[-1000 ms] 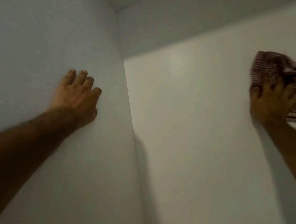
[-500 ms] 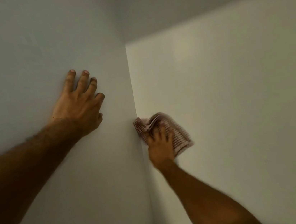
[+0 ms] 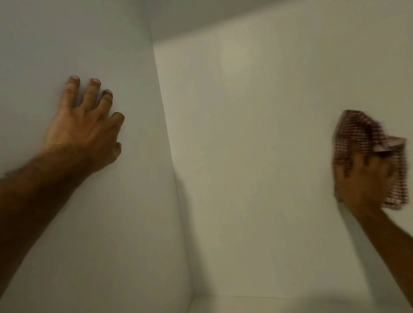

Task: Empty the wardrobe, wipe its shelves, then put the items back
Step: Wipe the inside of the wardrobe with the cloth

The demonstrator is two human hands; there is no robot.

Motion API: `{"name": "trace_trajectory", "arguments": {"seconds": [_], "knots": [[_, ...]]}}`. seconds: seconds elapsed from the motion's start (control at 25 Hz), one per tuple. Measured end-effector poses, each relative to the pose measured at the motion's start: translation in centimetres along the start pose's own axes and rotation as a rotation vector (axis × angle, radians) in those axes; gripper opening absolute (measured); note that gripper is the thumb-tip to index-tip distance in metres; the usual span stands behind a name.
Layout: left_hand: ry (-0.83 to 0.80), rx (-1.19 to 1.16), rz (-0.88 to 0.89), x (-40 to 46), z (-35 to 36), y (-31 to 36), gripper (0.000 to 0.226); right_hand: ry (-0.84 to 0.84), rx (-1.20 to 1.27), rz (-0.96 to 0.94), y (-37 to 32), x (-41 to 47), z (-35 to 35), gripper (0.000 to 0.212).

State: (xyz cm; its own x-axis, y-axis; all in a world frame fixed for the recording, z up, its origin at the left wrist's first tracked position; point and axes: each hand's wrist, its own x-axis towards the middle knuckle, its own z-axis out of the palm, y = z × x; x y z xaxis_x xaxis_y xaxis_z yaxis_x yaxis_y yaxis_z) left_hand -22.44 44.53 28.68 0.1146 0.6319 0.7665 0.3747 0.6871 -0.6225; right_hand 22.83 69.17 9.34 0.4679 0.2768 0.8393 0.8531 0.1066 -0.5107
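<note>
Head view: our right hand (image 3: 361, 183), blurred, presses a crumpled red-and-white checked cloth (image 3: 360, 136) against the white back panel (image 3: 252, 150) of the wardrobe, fingers curled over it. Our left hand (image 3: 83, 130) lies flat, fingers spread, on the white left side panel (image 3: 30, 61).

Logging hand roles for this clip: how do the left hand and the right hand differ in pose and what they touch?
The left hand lies flat with fingers spread on the left side panel; the right hand presses a checked cloth against the back panel. The left hand holds nothing; the right hand has the cloth under its fingers. The left hand looks sharp, the right hand blurred. Both reach inside the wardrobe on bare arms.
</note>
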Motion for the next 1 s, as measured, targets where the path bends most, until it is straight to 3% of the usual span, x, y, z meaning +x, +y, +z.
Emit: {"name": "trace_trajectory", "arguments": {"seconds": [0.12, 0.24, 0.36, 0.44, 0.56, 0.68, 0.8, 0.88, 1.0], "knots": [[-0.008, -0.023, 0.015, -0.1, -0.3, -0.2, 0.069, 0.046, 0.001, 0.174, -0.2, 0.1, -0.3, 0.042], [0.006, 0.016, 0.014, -0.2, -0.2, 0.1, 0.069, 0.062, -0.010, 0.123, -7.6, -5.1, 3.0, 0.037], [0.025, 0.043, 0.020, -0.1, 0.1, 0.0, 0.070, -0.132, -0.013, -0.211, -16.8, -15.5, 6.4, 0.048], [0.042, 0.042, 0.023, -0.2, 0.1, -0.2, 0.071, -0.363, -0.023, -0.519, -21.2, -22.9, 7.4, 0.060], [0.062, 0.069, 0.015, 0.0, 0.4, 0.1, 0.072, -0.540, -0.026, -0.697, -22.6, -27.1, 7.7, 0.060], [0.080, 0.073, 0.004, -0.2, 0.4, -0.1, 0.074, -0.528, 0.023, -0.709, -17.8, -23.7, 7.3, 0.058], [0.114, 0.061, -0.009, -0.2, 0.4, -0.1, 0.075, -0.450, -0.014, -0.579, -8.0, -17.4, 4.8, 0.050], [0.112, 0.076, -0.007, -0.2, 0.4, 0.1, 0.074, -0.299, -0.097, -0.405, 0.5, -13.6, 1.9, 0.050], [0.112, 0.065, -0.014, -0.2, 0.4, 0.3, 0.073, -0.222, -0.154, -0.070, 9.2, -10.0, -3.1, 0.069]]}}
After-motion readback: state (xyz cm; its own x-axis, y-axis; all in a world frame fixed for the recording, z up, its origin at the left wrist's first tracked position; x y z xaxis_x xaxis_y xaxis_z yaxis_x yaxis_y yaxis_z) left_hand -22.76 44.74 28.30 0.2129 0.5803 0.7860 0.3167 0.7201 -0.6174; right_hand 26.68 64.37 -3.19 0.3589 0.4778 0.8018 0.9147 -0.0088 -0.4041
